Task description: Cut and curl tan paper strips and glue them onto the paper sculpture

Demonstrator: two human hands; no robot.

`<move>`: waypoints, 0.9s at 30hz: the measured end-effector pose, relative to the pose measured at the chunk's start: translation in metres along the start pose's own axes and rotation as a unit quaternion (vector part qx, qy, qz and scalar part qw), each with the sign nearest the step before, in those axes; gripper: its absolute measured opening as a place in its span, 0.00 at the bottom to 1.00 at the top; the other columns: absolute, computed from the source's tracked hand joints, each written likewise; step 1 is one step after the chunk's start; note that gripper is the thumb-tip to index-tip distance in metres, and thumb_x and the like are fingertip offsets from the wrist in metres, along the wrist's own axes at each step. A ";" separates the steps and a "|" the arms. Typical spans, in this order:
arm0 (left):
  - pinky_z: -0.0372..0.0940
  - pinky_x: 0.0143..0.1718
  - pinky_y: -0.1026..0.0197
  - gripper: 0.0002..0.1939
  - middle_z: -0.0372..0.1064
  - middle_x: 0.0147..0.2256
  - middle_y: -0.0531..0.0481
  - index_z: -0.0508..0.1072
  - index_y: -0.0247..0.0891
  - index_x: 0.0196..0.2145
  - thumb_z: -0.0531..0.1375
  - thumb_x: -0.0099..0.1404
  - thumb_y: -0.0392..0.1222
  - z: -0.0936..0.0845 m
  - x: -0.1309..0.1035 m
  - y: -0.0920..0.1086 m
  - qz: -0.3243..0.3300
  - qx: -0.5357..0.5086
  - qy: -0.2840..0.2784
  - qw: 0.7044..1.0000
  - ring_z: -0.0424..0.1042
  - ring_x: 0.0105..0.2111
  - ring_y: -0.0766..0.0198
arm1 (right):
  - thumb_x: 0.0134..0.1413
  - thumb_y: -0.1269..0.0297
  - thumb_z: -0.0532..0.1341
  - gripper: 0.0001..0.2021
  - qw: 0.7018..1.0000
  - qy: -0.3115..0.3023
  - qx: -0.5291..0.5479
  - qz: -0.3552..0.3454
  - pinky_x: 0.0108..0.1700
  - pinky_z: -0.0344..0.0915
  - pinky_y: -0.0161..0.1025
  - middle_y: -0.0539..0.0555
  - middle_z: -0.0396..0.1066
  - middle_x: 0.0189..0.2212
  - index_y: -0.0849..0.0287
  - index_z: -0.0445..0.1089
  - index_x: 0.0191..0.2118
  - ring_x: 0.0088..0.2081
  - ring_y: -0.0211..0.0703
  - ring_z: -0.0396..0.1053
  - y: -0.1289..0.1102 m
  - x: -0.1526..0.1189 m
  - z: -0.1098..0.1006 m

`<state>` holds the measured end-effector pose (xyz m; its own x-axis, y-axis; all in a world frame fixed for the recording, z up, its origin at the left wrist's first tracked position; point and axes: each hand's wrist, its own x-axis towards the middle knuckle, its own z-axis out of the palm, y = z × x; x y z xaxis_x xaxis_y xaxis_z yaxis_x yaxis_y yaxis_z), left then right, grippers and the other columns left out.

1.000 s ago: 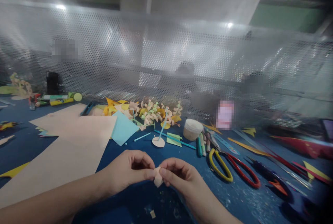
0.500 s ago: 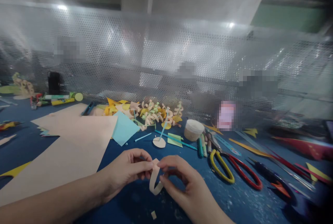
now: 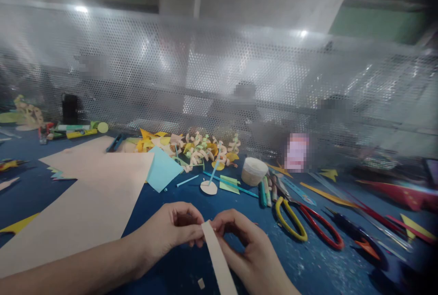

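Observation:
A pale paper strip runs from between my fingertips down to the bottom edge of the view. My left hand pinches the strip's upper end from the left. On the right, my right hand has its thumb and fingers closed on the same end, and its palm is beside the strip. Beyond the hands stands a blue stick on a small pale paper disc. A tiny paper scrap lies on the blue table below my left hand.
Large pale sheets and a blue sheet cover the left. Curled paper pieces sit at the back. A white cup, yellow-handled scissors and red handles are on the right. A perforated screen rises behind.
The strip was bent in a loop under my fingers; now it extends straight down toward the bottom edge. Both hands have dropped slightly and stay close together.

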<state>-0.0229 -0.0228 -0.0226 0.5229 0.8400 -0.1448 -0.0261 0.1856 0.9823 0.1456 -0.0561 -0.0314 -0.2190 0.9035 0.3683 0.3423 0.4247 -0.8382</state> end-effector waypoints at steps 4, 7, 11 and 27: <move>0.57 0.27 0.67 0.06 0.70 0.24 0.54 0.73 0.35 0.26 0.63 0.52 0.40 -0.001 0.001 -0.004 0.029 0.008 -0.019 0.999 0.64 0.24 0.70 | 0.52 0.66 0.56 0.01 0.999 -0.003 0.042 0.010 0.33 0.65 0.34 0.49 0.67 0.26 0.57 0.63 0.30 0.28 0.37 0.66 -0.003 0.001 0.001; 0.58 0.29 0.67 0.05 0.71 0.24 0.54 0.73 0.36 0.27 0.63 0.51 0.39 -0.002 0.001 -0.005 0.034 0.002 -0.023 0.999 0.66 0.25 0.69 | 0.53 0.65 0.56 0.02 0.998 -0.009 0.053 0.023 0.33 0.65 0.34 0.49 0.67 0.26 0.57 0.63 0.31 0.29 0.37 0.66 -0.005 0.001 0.001; 0.60 0.38 0.63 0.08 0.72 0.27 0.54 0.73 0.36 0.29 0.66 0.48 0.38 -0.003 0.001 -0.005 0.036 0.001 -0.040 0.999 0.69 0.31 0.66 | 0.53 0.63 0.57 0.04 0.998 0.000 0.055 0.040 0.34 0.64 0.34 0.49 0.65 0.27 0.57 0.64 0.33 0.30 0.37 0.65 -0.005 0.000 0.001; 0.60 0.32 0.65 0.04 0.70 0.25 0.55 0.72 0.37 0.25 0.60 0.54 0.39 0.000 -0.004 -0.001 0.056 0.118 -0.018 0.991 0.67 0.26 0.67 | 0.54 0.61 0.57 0.07 0.988 -0.021 0.134 0.074 0.36 0.65 0.36 0.47 0.63 0.25 0.55 0.59 0.36 0.30 0.37 0.68 -0.001 0.000 0.004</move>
<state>-0.0247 -0.0260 -0.0228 0.5589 0.8286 -0.0330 0.1115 -0.0356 0.9931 0.1416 -0.0564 -0.0320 -0.2243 0.9492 0.2207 0.1208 0.2518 -0.9602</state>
